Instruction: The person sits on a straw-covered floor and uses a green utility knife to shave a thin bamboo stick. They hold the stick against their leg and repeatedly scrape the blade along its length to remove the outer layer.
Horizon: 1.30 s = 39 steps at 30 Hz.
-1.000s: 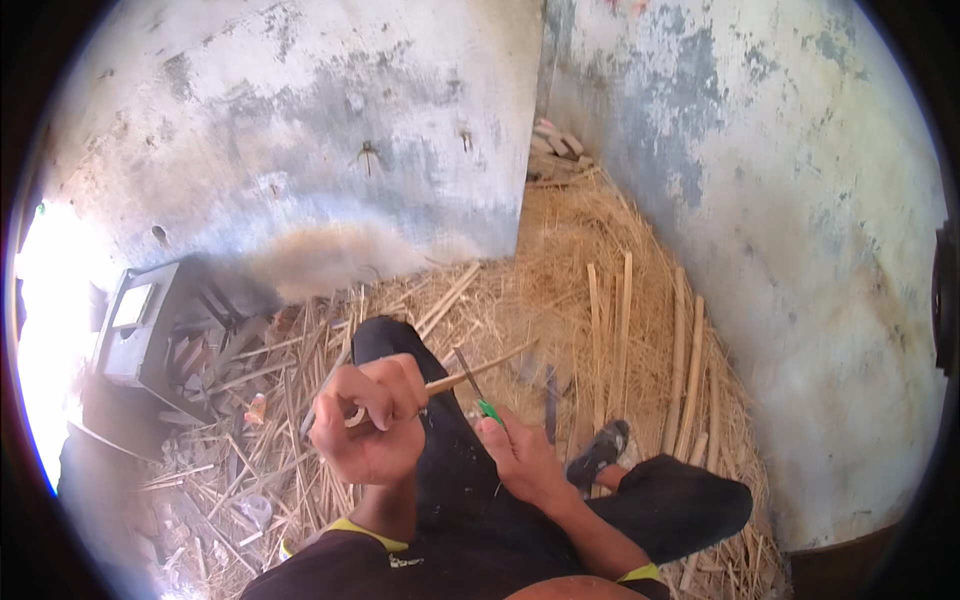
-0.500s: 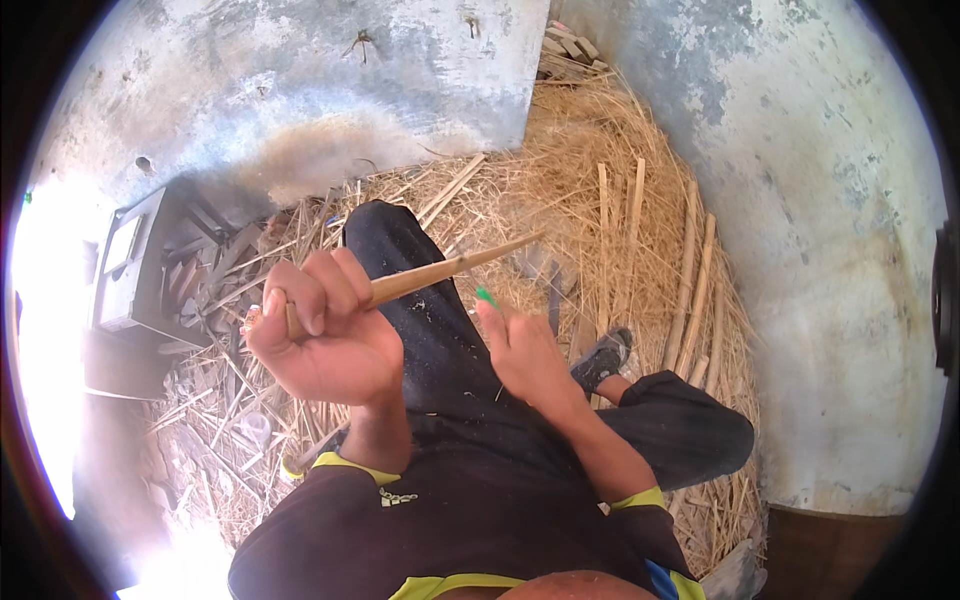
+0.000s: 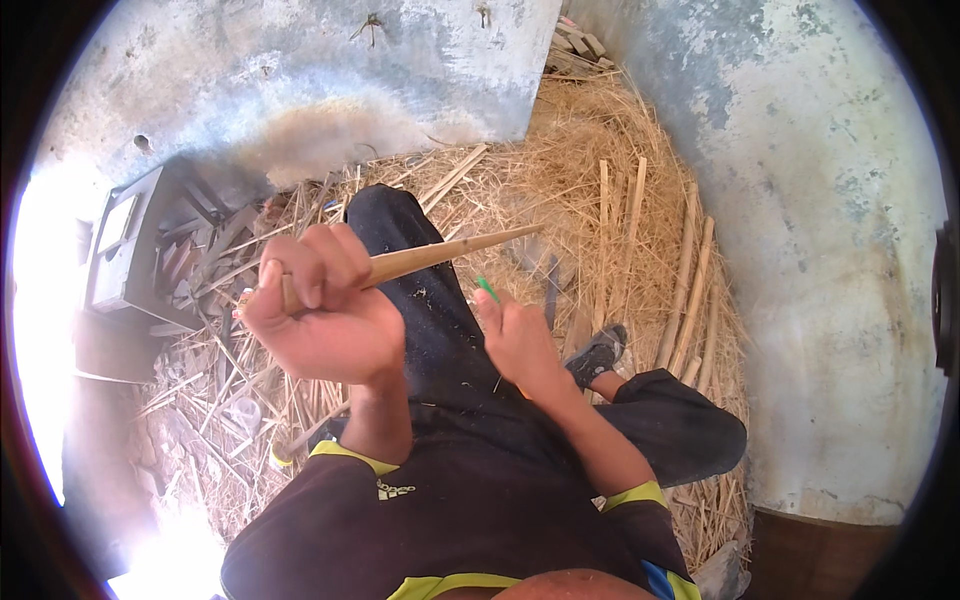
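My left hand (image 3: 325, 305) is closed around the thick end of a split bamboo strip (image 3: 430, 259), held up above my left thigh. The strip tapers to the right, and its thin tip points past my right hand. Just below the strip, my right hand (image 3: 523, 345) is closed on a slim tool with a green end (image 3: 487, 289) standing out by the thumb. A small orange part shows near that wrist. The rest of the tool is hidden by the fingers, so its kind does not show. The tool's green end and the strip appear apart.
Straw-like shavings (image 3: 575, 130) cover the floor, with long bamboo strips (image 3: 685, 280) lying along the right wall. A grey metal cabinet (image 3: 130, 250) stands at the left beside wood scraps. My legs are bent in front of me, with one dark shoe (image 3: 600, 355) showing.
The view has shifted slightly. My right hand has turned a little, and the orange part by its wrist now shows. My left hand keeps its hold on the strip.
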Tool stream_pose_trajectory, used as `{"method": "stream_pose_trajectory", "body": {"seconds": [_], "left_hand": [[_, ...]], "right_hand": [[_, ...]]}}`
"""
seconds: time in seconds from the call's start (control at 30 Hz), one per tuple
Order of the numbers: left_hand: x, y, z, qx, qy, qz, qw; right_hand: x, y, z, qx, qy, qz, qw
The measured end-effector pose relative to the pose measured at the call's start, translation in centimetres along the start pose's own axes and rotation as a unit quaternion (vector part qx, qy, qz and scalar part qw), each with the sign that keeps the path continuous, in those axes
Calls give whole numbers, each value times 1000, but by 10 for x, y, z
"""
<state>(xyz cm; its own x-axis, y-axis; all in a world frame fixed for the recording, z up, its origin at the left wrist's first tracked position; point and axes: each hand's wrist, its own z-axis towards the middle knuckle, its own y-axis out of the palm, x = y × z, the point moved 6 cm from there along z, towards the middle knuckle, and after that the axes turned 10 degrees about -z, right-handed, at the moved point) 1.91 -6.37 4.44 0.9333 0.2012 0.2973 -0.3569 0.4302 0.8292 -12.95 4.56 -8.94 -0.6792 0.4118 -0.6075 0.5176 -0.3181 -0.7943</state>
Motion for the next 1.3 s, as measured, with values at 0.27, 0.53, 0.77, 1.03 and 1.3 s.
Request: {"method": "stream_pose_trajectory", "body": {"seconds": [0.27, 0.53, 0.77, 1.03, 1.3], "left_hand": [[3, -6, -5, -17, -9, -17, 1000], [4, -8, -10, -73, -30, -20, 997], [4, 3, -13, -122, 0, -66, 990], [-3, 6, -11, -196, -48, -83, 976], [-7, 18, -11, -235, -76, -85, 965]], "right_hand": [[-27, -5, -3, 35, -52, 58, 996], [-56, -25, -24, -83, -58, 101, 990], [-69, -35, -41, -22, -107, 58, 992], [-49, -34, -37, 28, -73, 11, 997], [-55, -38, -42, -1, -90, 74, 993]]}}
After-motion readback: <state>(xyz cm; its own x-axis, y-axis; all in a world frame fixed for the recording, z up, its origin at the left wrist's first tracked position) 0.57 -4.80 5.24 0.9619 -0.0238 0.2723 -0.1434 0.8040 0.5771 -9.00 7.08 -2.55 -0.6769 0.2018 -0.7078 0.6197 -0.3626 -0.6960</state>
